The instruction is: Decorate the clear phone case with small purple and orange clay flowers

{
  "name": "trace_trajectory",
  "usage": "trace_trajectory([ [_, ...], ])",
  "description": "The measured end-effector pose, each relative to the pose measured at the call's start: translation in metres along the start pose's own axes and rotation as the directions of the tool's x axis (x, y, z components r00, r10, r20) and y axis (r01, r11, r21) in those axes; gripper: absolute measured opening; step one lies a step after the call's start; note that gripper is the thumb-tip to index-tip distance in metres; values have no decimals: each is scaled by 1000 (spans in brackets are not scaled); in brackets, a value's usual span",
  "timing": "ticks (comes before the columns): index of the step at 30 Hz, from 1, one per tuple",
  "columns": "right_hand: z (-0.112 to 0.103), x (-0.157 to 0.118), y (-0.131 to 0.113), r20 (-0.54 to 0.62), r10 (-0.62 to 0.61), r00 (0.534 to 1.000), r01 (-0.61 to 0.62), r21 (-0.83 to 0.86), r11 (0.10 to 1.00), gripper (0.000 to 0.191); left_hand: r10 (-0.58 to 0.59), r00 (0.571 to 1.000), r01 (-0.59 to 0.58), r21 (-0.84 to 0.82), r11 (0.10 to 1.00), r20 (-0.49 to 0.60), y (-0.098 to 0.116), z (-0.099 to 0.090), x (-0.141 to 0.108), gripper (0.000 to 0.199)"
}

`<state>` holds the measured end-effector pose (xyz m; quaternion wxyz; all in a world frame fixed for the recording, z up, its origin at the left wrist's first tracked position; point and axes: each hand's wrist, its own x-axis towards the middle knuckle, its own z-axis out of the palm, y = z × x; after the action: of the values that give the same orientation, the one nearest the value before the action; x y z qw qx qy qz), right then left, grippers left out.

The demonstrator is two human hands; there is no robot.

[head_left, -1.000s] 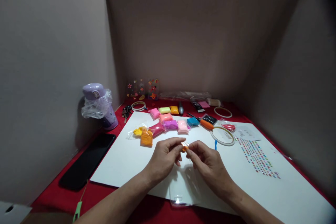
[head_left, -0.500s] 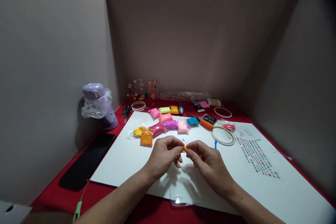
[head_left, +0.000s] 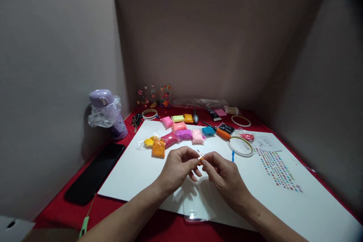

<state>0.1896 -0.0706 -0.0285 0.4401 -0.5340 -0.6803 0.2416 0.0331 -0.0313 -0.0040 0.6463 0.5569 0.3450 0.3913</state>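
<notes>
Between the fingertips of both hands is a small piece of orange clay (head_left: 201, 161), mostly covered by the fingers. My left hand (head_left: 177, 168) pinches it from one side with thumb and forefinger, its other fingers loosely curled. On the opposite side my right hand (head_left: 227, 177) is closed on the same piece. Pointed metal tips (head_left: 200, 154), like those of small scissors, show just behind the clay; the rest is hidden. Below the hands, a clear phone case (head_left: 195, 208) lies at the front edge of the white board (head_left: 136, 177). An opened orange clay packet (head_left: 158, 148) rests left of my hands.
Several coloured clay packets (head_left: 184, 135) lie behind my hands. An orange-handled tool (head_left: 223, 134), an embroidery hoop (head_left: 252, 154) and a sheet of gem stickers (head_left: 279, 170) are on the right. A black phone (head_left: 93, 174) and purple bottle (head_left: 118, 129) stand at left.
The orange clay has shifted very slightly right between my fingertips and less of it shows. My left hand's lower fingers have spread a little. Everything else is unchanged.
</notes>
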Motion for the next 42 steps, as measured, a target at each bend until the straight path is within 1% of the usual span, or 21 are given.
trace_trajectory([
  [5,-1,-2,1,22,-63,998,63,-12,998,16,-8,1000,8,-6,1000,6,-2,0,-1,23],
  [7,-1,-2,1,25,-68,997,69,-17,998,16,-10,1000,10,-10,1000,3,-2,0,-1,23],
  [12,-2,-2,-3,-8,-29,1000,29,-57,998,16,-7,1000,7,12,1000,16,-3,1,-2,23],
  [17,-4,-3,-6,42,-8,999,9,-15,1000,25,-10,1000,11,29,1000,-28,-2,1,-1,17],
  [19,-3,-2,-6,48,-4,999,5,-6,1000,23,-15,999,16,28,999,-41,-2,0,-1,16],
  [22,-2,-2,-6,38,3,999,-3,-12,1000,18,-13,999,14,17,1000,-29,-1,0,-1,21],
  [26,-2,-1,-6,14,7,1000,-6,-26,1000,18,-16,1000,16,45,999,6,-2,0,-1,29],
  [31,-3,-2,-7,30,3,1000,-2,-21,1000,21,21,999,-17,142,990,-24,-7,-1,-1,23],
  [34,-4,-1,-5,36,5,999,-5,-15,1000,24,-1,999,7,164,986,-40,-8,-1,-1,22],
  [38,-4,-1,-4,6,21,1000,-21,0,1000,19,-16,998,25,170,985,-54,-8,-1,1,20],
  [42,-2,-1,-5,36,1,999,0,-12,1000,17,-24,998,34,186,982,-56,-7,-1,1,16],
])
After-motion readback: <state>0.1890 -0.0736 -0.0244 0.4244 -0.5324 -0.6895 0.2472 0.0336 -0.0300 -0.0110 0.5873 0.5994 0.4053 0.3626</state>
